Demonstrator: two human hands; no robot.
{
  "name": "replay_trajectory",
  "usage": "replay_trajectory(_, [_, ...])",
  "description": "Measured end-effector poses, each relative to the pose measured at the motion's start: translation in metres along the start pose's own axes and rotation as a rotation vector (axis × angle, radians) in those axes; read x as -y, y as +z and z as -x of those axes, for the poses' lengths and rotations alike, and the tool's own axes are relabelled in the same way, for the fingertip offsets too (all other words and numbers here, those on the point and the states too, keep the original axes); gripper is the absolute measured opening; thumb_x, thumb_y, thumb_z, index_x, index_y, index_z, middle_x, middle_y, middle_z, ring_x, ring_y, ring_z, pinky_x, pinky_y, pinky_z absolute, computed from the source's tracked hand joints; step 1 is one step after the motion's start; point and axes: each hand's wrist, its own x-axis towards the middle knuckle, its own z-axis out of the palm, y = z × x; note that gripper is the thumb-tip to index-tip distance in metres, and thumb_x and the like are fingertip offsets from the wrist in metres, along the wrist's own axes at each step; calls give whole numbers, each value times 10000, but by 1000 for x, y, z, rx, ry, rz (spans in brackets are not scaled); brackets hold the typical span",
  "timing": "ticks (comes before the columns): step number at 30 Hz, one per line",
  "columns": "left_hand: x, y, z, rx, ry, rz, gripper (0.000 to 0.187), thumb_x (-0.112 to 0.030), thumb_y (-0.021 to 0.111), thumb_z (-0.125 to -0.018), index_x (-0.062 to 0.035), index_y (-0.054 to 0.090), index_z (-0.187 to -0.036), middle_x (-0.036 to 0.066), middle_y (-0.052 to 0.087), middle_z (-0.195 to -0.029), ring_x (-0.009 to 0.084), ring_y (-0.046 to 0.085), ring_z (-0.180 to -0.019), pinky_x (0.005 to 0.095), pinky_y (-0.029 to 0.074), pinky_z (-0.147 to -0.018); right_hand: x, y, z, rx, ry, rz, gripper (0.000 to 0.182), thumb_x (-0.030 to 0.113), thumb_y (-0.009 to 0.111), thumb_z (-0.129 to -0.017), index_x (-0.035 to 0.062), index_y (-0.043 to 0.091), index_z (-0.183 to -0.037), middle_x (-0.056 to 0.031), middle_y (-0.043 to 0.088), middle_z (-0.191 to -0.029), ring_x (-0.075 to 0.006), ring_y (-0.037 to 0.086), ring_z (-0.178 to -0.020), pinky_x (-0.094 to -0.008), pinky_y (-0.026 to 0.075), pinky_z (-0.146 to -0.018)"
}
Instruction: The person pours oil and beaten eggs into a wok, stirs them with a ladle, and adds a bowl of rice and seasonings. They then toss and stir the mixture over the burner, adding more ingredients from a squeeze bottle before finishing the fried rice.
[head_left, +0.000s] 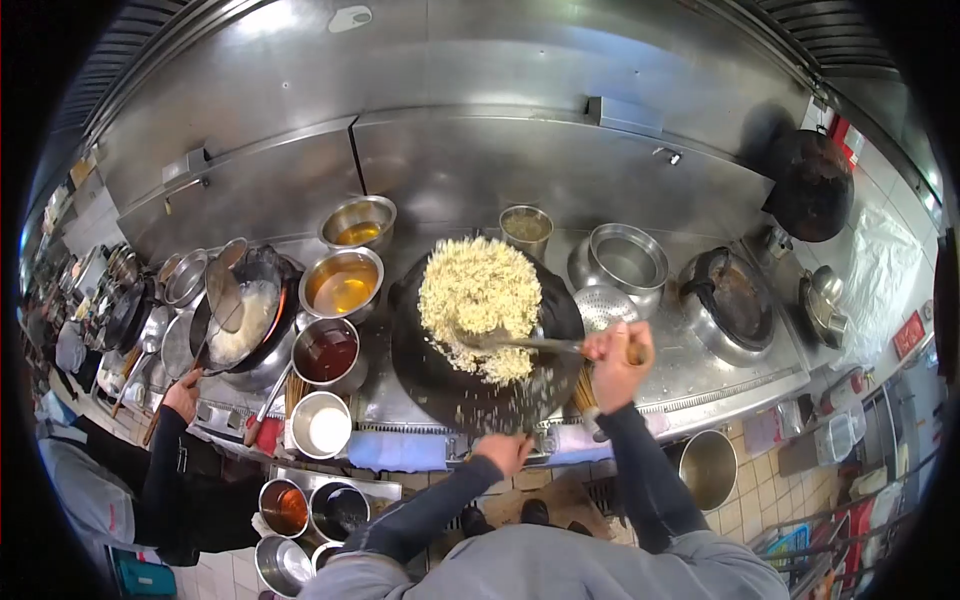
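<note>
Rice (478, 290) flies up in a pale clump above the dark wok (430, 375), with loose grains falling toward the wok's near side. My right hand (618, 360) is wrapped round the wooden handle of a ladle (550, 345), whose head reaches into the rice. At the wok's near edge my left hand (505, 453) is closed on the wok's rim or handle; the exact grip is too small to tell.
Bowls of yellow liquid (342, 284), a pot of dark red sauce (327, 352) and a white-filled pot (322, 425) stand left. Right are a metal pot (625, 257), a perforated strainer (603, 307) and another burner (733, 297). A co-worker's hand (182, 396) is beside the left wok.
</note>
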Motion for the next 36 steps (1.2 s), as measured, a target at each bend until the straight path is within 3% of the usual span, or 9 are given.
replay_trajectory(5, [-47, -121, -20, -2, 63, 74, 330, -390, 544, -889, -128, 686, -747, 141, 630, -619, 298, 626, -543, 433, 522, -565, 82, 15, -17, 79, 29, -4, 199, 62, 471, -962, 63, 360, -798, -13, 407, -565, -85, 386, -468, -273, 372, -449])
replay_trajectory(12, [5, -1, -48, -230, 54, -8, 338, -379, 519, -901, -117, 668, -750, 141, 636, -635, 338, 628, -575, 460, 507, -565, -28, -32, 42, 10, -14, 585, 84, 65, 548, -931, 46, 492, -990, -86, 578, -939, -144, 567, -878, -302, 484, -743])
replay_trajectory(14, [0, -7, -7, -127, 122, 27, 344, -386, 519, -901, -107, 669, -766, 146, 637, -638, 346, 630, -585, 462, 512, -577, 2, -67, 87, 87, 651, 19, 280, 179, 546, -948, 68, 474, -1194, -109, 555, -1114, -171, 550, -979, -346, 487, -800])
replay_trajectory(16, [7, -14, -17, -651, 451, 9, 337, -388, 518, -904, -117, 672, -774, 151, 634, -634, 352, 623, -555, 457, 511, -554, 58, -67, 95, 129, 1281, -458, 408, 320, 497, -966, 121, 417, -1314, -139, 537, -1193, -206, 566, -974, -382, 498, -815])
replay_trajectory(18, [13, -54, -46, -10, 18, -28, 329, -393, 528, -899, -131, 674, -766, 128, 669, -731, 327, 657, -690, 457, 521, -638, 44, -70, 95, 9, 1425, -596, 438, 395, 447, -972, 178, 404, -1350, -161, 518, -1231, -228, 571, -968, -398, 516, -795])
replay_trajectory(24, [60, -32, -81, -341, 3, -153, 258, -372, 513, -901, -170, 671, -871, 32, 632, -853, 233, 578, -918, 477, 402, -797, -69, -49, 29, 37, 1714, -637, 256, 154, 418, -984, 16, 460, -1196, -1, 450, -688, -69, 435, -456, -210, 381, -387])
replay_trajectory(29, [68, -31, -78, -340, -172, -62, 267, -367, 504, -907, -159, 667, -950, 62, 573, -932, 250, 518, -988, 481, 399, -780, -17, -33, 30, 623, 1161, 474, 335, 156, 470, -952, 81, 432, -1276, -12, 474, -643, -105, 470, -472, -237, 381, -403])
replay_trajectory(32, [70, -30, -77, -367, -155, -35, 268, -371, 506, -907, -159, 666, -943, 66, 568, -923, 261, 518, -977, 482, 402, -776, -5, -60, 60, 951, 450, 1153, 560, 124, 523, -890, 71, 319, -1409, -157, 599, -699, -312, 603, -603, -388, 492, -571])
replay_trajectory(36, [69, -32, -76, -357, -149, -42, 267, -375, 509, -905, -162, 668, -931, 65, 581, -926, 250, 523, -986, 476, 402, -769, -59, -128, 75, 1033, 424, 1325, 540, 174, 569, -878, 92, 392, -1381, -247, 629, -794, -411, 615, -723, -484, 485, -675])
